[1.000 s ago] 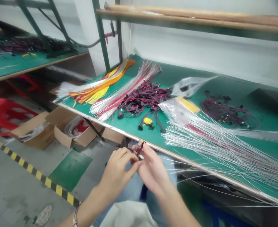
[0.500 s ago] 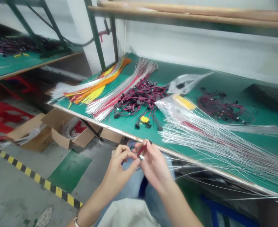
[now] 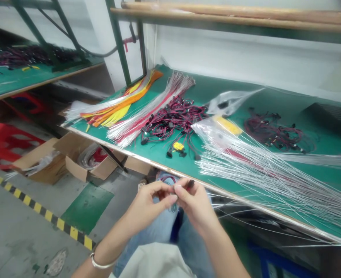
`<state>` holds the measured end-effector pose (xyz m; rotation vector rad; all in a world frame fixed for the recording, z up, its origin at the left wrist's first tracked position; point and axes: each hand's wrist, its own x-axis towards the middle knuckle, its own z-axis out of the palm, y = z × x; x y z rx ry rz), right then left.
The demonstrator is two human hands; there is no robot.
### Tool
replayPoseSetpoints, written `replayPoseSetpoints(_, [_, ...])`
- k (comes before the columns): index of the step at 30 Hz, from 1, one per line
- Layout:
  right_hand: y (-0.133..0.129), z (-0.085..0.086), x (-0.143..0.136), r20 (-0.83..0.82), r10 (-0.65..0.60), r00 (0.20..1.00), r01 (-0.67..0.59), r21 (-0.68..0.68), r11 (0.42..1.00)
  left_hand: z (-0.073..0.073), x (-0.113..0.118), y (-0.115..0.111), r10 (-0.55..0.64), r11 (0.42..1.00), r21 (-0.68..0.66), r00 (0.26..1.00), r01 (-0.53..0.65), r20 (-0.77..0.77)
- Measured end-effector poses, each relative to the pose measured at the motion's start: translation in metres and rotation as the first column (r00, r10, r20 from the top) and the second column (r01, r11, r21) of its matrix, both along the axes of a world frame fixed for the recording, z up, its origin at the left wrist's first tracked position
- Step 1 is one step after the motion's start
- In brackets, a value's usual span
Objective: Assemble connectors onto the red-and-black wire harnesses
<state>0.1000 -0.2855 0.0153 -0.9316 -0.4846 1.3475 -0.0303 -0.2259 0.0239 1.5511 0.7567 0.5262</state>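
Observation:
Over my lap, just in front of the table's edge, both hands meet on a small wire harness (image 3: 191,183), whose black connector sticks up beside the fingers of my right hand (image 3: 198,204). That hand is closed, thumb and fingers pinched together. My left hand (image 3: 150,202) is pinched too, its fingertips touching the right ones; the end held between them is covered by the fingers. Thin dark and red wires loop behind the hands. On the tabletop beyond lies a heap of red and black wire harnesses (image 3: 173,116) with black connectors.
Bundles of white and silver wires (image 3: 246,166) reach over the front edge of the green table (image 3: 231,81) at the right. Orange and yellow strands (image 3: 130,100) lie at the left. Clear plastic bags (image 3: 231,102) sit mid-table. Open cardboard boxes (image 3: 86,162) stand on the floor.
The fingertips have come together, covering the white connector and red part seen between them before. A black connector now shows above the right hand. The view has shifted slightly.

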Motion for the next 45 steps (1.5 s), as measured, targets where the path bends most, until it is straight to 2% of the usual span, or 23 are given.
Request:
replayPoseSetpoints(4, [-0.001,0.007,0.007,-0.082,0.066,0.994,-0.070,-0.043,0.997,0.003,0.005,0.003,-0.031,0.986,0.166,0.999,0.025,0.034])
replayPoseSetpoints(7, [-0.002,0.010,0.011,-0.170,0.106,0.980,-0.117,-0.051,0.992,0.006,0.007,0.005,-0.064,0.972,0.228,0.997,0.055,0.031])
replayPoseSetpoints(10, [-0.002,0.010,0.014,-0.142,0.087,0.986,-0.095,-0.050,0.994,0.008,0.006,0.007,-0.066,0.979,0.191,0.998,0.067,-0.010])
replayPoseSetpoints(13, [-0.001,0.008,0.016,-0.074,0.056,0.996,-0.060,-0.049,0.997,0.005,0.005,0.009,-0.081,0.994,0.076,0.996,0.083,-0.030])
replayPoseSetpoints(15, [-0.001,0.006,0.016,-0.045,0.055,0.997,-0.058,-0.051,0.997,0.001,0.006,0.009,-0.108,0.993,-0.042,0.993,0.110,0.037])
replayPoseSetpoints(17, [-0.001,0.004,0.015,-0.034,0.062,0.997,-0.064,-0.061,0.996,-0.003,0.008,0.009,-0.098,0.990,-0.095,0.989,0.109,0.110])
replayPoseSetpoints(21, [-0.001,0.003,0.013,-0.033,0.053,0.998,-0.056,-0.085,0.995,-0.007,0.008,0.010,-0.040,0.998,0.042,0.999,0.039,0.023])
replayPoseSetpoints(23, [-0.001,0.003,0.013,-0.033,0.043,0.999,-0.046,-0.086,0.995,-0.006,0.007,0.011,-0.048,0.995,0.089,0.998,0.051,-0.032])
replayPoseSetpoints(26, [-0.001,0.002,0.013,-0.032,0.051,0.998,-0.054,-0.082,0.995,-0.003,0.007,0.011,-0.077,0.986,0.147,0.996,0.081,-0.034])
replayPoseSetpoints(30, [-0.001,0.001,0.014,-0.025,0.060,0.998,-0.062,-0.097,0.993,0.002,0.008,0.009,-0.113,0.976,0.183,0.993,0.115,-0.017])
replayPoseSetpoints(33, [-0.002,0.001,0.015,-0.033,0.057,0.998,-0.060,-0.104,0.993,0.006,0.007,0.008,-0.125,0.975,0.179,0.990,0.135,-0.069])
replayPoseSetpoints(36, [-0.001,0.001,0.015,-0.044,0.072,0.996,-0.076,-0.099,0.992,0.008,0.006,0.010,-0.185,0.976,0.102,0.980,0.192,-0.073])
replayPoseSetpoints(39, [0.000,-0.001,0.012,-0.028,0.072,0.997,-0.073,-0.077,0.994,0.003,0.008,0.011,-0.286,0.947,-0.138,0.957,0.289,0.042])
replayPoseSetpoints(41, [0.001,-0.002,0.009,-0.044,0.055,0.998,-0.057,-0.043,0.997,0.000,0.009,0.012,-0.306,0.921,-0.230,0.949,0.315,0.077])
replayPoseSetpoints(43, [0.002,-0.001,0.008,-0.141,0.046,0.989,-0.048,-0.010,0.999,-0.001,0.008,0.011,-0.242,0.956,-0.156,0.969,0.247,0.052])
replayPoseSetpoints(45, [0.004,0.001,0.008,-0.285,0.033,0.958,-0.036,-0.005,0.999,0.004,0.004,0.009,-0.161,0.983,0.089,0.987,0.161,-0.012])
